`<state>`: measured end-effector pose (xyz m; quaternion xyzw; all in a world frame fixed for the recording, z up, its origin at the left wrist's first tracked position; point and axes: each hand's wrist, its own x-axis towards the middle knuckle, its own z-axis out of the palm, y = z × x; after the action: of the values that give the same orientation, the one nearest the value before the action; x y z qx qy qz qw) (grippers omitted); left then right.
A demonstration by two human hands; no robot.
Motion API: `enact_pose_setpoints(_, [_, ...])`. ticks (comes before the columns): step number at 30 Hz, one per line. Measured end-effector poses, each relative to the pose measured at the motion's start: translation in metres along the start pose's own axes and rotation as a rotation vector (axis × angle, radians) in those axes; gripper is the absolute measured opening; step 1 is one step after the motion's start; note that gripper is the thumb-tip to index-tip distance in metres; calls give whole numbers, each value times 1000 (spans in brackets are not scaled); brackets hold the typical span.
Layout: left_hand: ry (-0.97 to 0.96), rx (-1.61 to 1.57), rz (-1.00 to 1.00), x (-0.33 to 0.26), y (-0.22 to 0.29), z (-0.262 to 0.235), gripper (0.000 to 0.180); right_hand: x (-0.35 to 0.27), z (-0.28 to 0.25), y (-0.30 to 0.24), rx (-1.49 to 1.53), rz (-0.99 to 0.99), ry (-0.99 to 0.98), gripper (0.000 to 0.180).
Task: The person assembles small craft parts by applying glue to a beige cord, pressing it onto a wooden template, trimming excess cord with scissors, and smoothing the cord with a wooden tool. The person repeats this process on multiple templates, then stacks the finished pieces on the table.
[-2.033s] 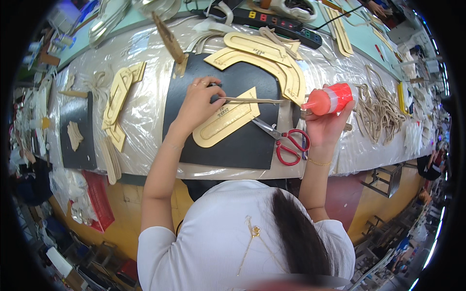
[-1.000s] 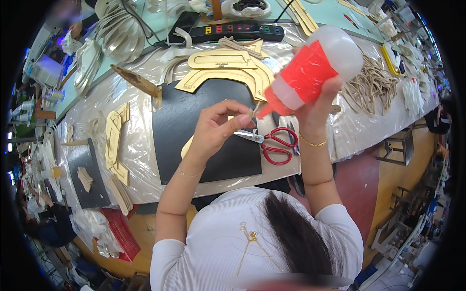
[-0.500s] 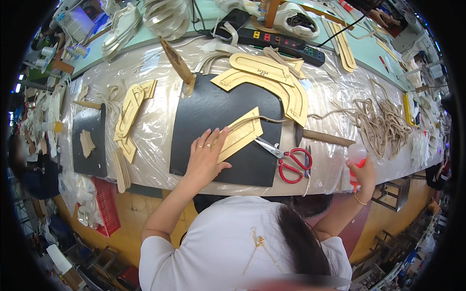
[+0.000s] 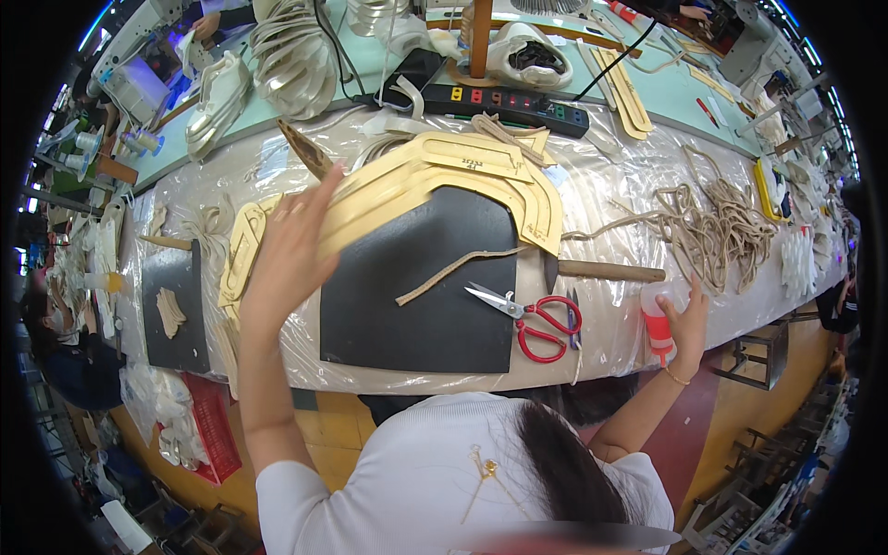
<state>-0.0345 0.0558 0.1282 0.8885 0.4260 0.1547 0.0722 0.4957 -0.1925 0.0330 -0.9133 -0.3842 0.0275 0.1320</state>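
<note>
Over the left part of the black mat (image 4: 421, 319), my left hand (image 4: 289, 245) grips a pale yellow slotted template (image 4: 375, 205), lifted and blurred by motion. On the mat a beige cord (image 4: 444, 277) lies with its loose end pointing toward me. Red-handled scissors (image 4: 532, 319) rest at the mat's right edge, blades partly apart. My right hand (image 4: 687, 324) is closed around a clear and red squeeze bottle (image 4: 655, 322), its narrow tip pointing down. Other yellow templates (image 4: 481, 159) lie at the mat's far edge.
A tangled beige cord pile (image 4: 726, 227) lies at the right. A hammer handle (image 4: 610, 271) sticks out beside the mat. A pointed wooden post (image 4: 303, 148) and a power strip (image 4: 504, 106) stand beyond. More templates (image 4: 242, 250) and a smaller black mat (image 4: 171, 319) are at the left.
My left hand has lifted the template off the mat and carried it up and left, leaving the cord bare on the mat. My right hand keeps the bottle near the table's front edge.
</note>
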Motion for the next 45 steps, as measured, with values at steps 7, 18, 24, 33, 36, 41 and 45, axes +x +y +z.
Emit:
enact_pose_setpoints(7, [-346,-34,226,177,2,121,111,-16,-29,-26,185,-63,93,77])
enact_pose_setpoints(18, [-449,178,421,195,10,120,116,-24,-49,-40,269,-137,91,64])
enact_pose_setpoints(24, [-115,18,320,101,26,19,99,-6,-47,-83,275,-255,92,58])
enact_pose_setpoints(33, [514,-109,-585,10,-115,-45,82,27,0,-198,469,-574,19,42])
enact_pose_setpoints(36, [366,-184,-739,25,-175,-8,84,59,36,-235,478,-723,48,37])
enact_pose_setpoints(41, [252,222,-832,59,-220,65,105,122,98,-288,393,-721,-52,24])
enact_pose_setpoints(45, [485,34,-637,63,-217,73,107,146,134,-329,69,-614,-117,30])
